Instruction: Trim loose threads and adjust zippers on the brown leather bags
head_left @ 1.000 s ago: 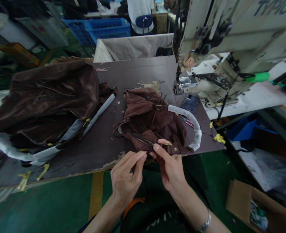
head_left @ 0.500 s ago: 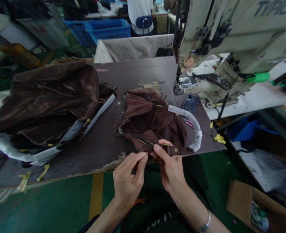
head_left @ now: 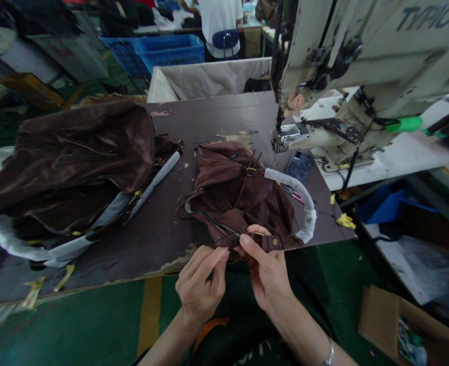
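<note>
A small brown leather bag [head_left: 235, 193] lies at the near edge of the dark worktable [head_left: 209, 117], its handle wrapped in white foam [head_left: 300, 198]. A brass zipper [head_left: 224, 230] runs along its near side. My right hand [head_left: 266, 274] pinches the bag's edge by the zipper end, thumb and forefinger closed on the leather. My left hand [head_left: 201, 287] sits just left of it, fingers curled together in a pinch near the same spot; what they hold is hidden.
A pile of brown leather bags [head_left: 71, 157] with white-wrapped handles covers the table's left. A beige sewing machine [head_left: 361, 76] stands at the right, a phone [head_left: 298, 165] under its arm. A cloth-lined bin [head_left: 209, 76] and blue crates [head_left: 163, 48] are behind. A cardboard box [head_left: 407, 330] sits on the floor.
Both hands stay at the bag's zipper end; the left hand's fingers have curled in and lowered slightly. The view shifted a little downward.
</note>
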The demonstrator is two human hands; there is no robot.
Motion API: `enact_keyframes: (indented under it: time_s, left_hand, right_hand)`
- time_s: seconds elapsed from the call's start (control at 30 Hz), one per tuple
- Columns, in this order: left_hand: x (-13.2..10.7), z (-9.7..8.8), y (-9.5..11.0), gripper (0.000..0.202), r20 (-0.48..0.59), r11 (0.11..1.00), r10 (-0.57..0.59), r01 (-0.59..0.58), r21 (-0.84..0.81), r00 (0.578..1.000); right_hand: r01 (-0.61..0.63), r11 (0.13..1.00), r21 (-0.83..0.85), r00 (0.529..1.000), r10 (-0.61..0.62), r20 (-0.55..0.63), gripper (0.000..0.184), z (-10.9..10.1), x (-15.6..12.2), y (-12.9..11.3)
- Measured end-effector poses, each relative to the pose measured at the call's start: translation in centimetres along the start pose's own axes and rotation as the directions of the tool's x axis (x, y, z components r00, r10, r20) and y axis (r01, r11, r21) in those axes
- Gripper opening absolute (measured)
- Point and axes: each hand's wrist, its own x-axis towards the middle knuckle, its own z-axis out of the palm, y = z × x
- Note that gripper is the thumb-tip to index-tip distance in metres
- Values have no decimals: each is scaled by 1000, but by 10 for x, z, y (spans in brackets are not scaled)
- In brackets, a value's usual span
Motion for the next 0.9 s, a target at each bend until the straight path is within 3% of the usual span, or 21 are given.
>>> enact_keyframes:
  time_s: [0.17,0.47,0.73,0.9]
  left_hand:
    - [-2,-3,9,28,30,992,-80,77,102,996]
    - [-8,-1,7,29,8,985,-67,65,160,998]
    - [-5,0,10,24,-21,986,-102,104,129,995]
    - [-4,-4,17,17,38,976,-202,198,86,979]
  right_hand:
    - [-22,999,24,1000,22,-12,25,0,1,2]
    - [-37,998,47,999,37,-2,26,-1,1,2]
    - [-12,1000,15,1000,12,24,27,-3,-1,3]
    - [6,1000,-19,1000,-6,12,27,-2,-2,2]
